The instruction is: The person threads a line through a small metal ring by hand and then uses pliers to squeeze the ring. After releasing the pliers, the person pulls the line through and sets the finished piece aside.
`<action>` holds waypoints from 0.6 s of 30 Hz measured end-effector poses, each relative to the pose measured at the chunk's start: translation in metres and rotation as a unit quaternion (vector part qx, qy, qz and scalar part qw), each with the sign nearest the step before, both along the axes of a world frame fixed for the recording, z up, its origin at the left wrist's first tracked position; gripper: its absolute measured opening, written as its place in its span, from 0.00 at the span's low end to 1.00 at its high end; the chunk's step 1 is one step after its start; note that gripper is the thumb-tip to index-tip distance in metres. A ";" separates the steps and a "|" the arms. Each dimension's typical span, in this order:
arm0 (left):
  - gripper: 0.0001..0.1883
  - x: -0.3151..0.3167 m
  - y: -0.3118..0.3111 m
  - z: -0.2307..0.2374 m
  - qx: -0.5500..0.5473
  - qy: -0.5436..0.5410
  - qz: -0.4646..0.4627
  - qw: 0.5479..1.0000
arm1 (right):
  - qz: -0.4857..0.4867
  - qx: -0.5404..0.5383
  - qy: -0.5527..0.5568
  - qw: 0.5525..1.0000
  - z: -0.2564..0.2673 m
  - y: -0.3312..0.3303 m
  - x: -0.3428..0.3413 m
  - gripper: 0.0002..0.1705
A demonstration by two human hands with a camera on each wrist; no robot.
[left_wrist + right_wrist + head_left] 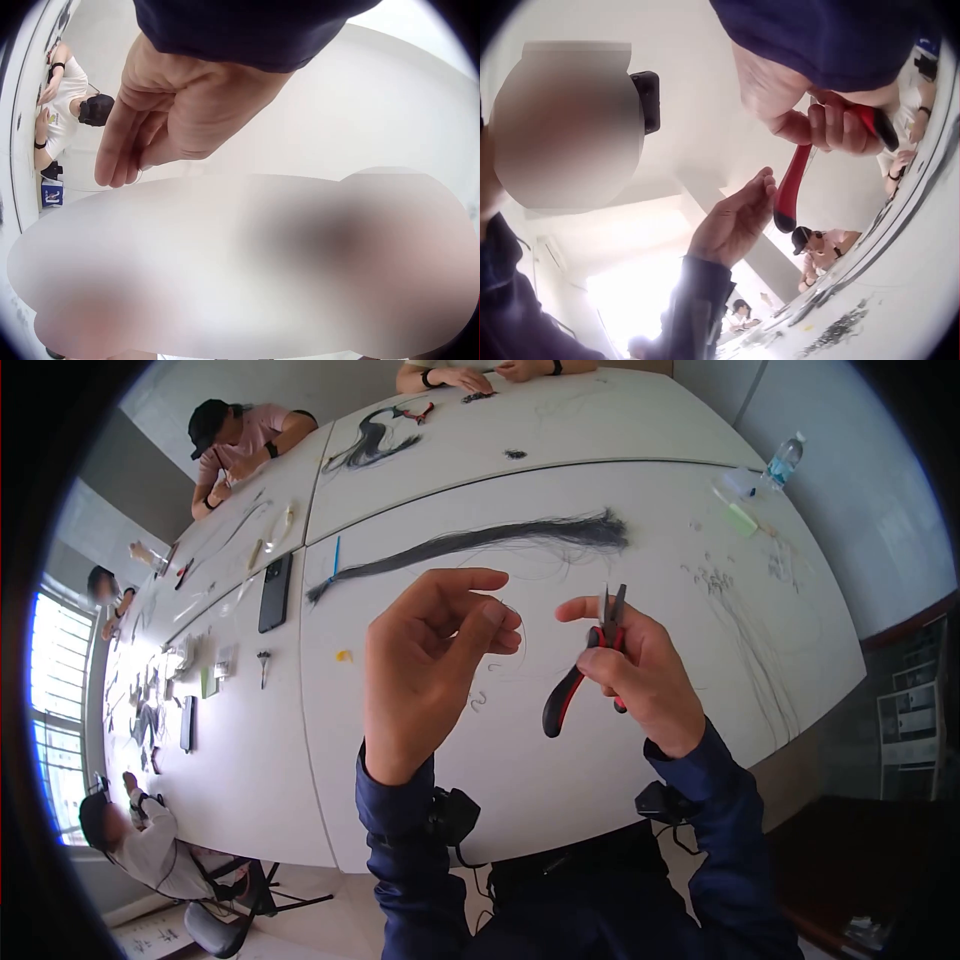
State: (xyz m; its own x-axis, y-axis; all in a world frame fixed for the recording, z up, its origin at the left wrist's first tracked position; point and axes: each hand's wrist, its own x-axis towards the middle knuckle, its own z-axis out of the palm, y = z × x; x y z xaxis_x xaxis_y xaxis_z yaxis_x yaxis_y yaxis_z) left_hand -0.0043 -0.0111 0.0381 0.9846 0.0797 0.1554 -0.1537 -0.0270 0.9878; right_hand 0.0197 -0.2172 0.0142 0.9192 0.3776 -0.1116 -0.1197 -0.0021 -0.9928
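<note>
My left hand (pixel 425 660) is raised over the white table, with thumb and fingertips pinching a thin strand (pixel 90 190). The strand's fine curve is faint in the head view. My right hand (pixel 645 670) grips pliers (pixel 568 700) with red and black handles, their metal jaws pointing up. In the right wrist view the fingers wrap round one red handle (pixel 793 187). The two hands face each other, a short space apart. Beyond them lies a long bundle of thin dark strands (pixel 470 540). Small bent wire pieces (pixel 479 702) lie on the table between the hands.
A black phone (pixel 274 593) and a yellow scrap (pixel 344 656) lie to the left. At the right are more bent wire pieces (pixel 712 578), loose long strands (pixel 755 655) and a water bottle (pixel 785 460). Other people work round the table (pixel 400 830).
</note>
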 end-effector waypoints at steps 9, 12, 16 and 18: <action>0.09 -0.002 0.005 0.004 -0.020 0.034 -0.003 0.999 | 0.043 0.005 -0.055 0.998 0.007 0.031 0.030 0.12; 0.08 -0.001 0.006 0.004 -0.043 0.035 -0.022 0.998 | 0.049 0.022 -0.034 0.998 0.017 0.030 0.030 0.11; 0.09 0.001 0.006 0.004 -0.092 0.040 -0.045 0.994 | 0.048 0.029 -0.012 0.998 0.024 0.028 0.029 0.11; 0.10 0.001 0.006 0.004 -0.095 0.043 -0.056 0.993 | 0.050 0.044 -0.018 0.998 0.024 0.028 0.028 0.12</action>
